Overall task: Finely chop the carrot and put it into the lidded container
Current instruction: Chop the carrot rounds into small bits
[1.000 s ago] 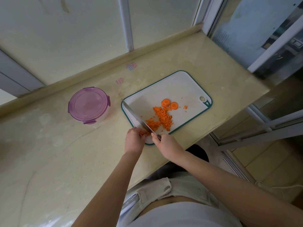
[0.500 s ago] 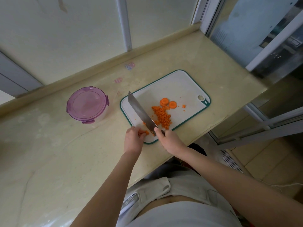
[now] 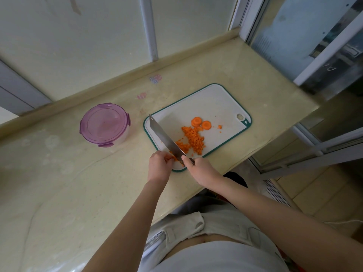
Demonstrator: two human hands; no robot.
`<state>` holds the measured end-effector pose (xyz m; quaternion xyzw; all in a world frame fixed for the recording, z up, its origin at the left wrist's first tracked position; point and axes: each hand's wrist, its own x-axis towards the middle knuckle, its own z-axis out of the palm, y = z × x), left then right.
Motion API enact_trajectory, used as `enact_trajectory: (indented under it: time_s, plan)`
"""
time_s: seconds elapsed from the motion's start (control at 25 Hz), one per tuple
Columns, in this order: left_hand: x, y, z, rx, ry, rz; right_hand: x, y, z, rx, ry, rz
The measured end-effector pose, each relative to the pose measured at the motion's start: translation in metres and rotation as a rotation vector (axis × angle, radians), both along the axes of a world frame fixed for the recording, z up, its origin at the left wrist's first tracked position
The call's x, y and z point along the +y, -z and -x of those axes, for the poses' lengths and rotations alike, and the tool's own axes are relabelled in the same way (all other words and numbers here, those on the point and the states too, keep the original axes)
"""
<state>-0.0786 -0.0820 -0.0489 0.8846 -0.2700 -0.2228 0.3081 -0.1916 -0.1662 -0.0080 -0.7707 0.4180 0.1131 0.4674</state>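
A white cutting board (image 3: 206,103) with a teal rim lies on the beige counter. On it sits a heap of finely chopped carrot (image 3: 194,140), with two round carrot slices (image 3: 200,122) behind it. My right hand (image 3: 202,167) grips the handle of a broad knife (image 3: 163,136), whose blade lies across the board's left part. My left hand (image 3: 159,165) pinches a small carrot piece (image 3: 172,157) against the board right beside the blade. The round container (image 3: 105,124) with a purple lid stands closed to the left of the board.
The beige counter (image 3: 59,183) runs left and toward me; its front edge falls off just behind my hands. Frosted window panes and a low ledge (image 3: 117,83) line the back. A sliding-door frame (image 3: 324,55) stands at the right.
The knife blade rose and tilted flat, then came back down beside my left fingers. The carrot heap, slices and container have stayed put.
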Motion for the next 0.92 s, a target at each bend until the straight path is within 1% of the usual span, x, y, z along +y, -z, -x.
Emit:
enact_trajectory:
  time_s: [0.16,0.44,0.6,0.68,0.8,0.92]
  plan:
    - [-0.001,-0.001,0.001,0.000,-0.006,-0.004,0.002,0.001,-0.006,0.035,0.008,-0.002]
    - [0.000,-0.001,0.001,0.003,0.010,0.010,0.010,0.008,-0.007,0.016,0.003,0.011]
    - [0.003,0.000,0.000,-0.018,0.044,0.020,-0.005,0.009,-0.007,0.031,0.054,-0.052]
    - [0.004,0.001,-0.001,-0.018,0.069,0.012,-0.010,0.009,-0.008,0.031,0.044,-0.075]
    - [0.001,0.001,-0.001,-0.026,0.082,-0.010,-0.011,0.010,-0.010,0.031,0.014,-0.041]
    - [-0.002,0.000,0.000,-0.063,0.088,-0.012,-0.014,0.010,-0.010,0.010,0.033,-0.039]
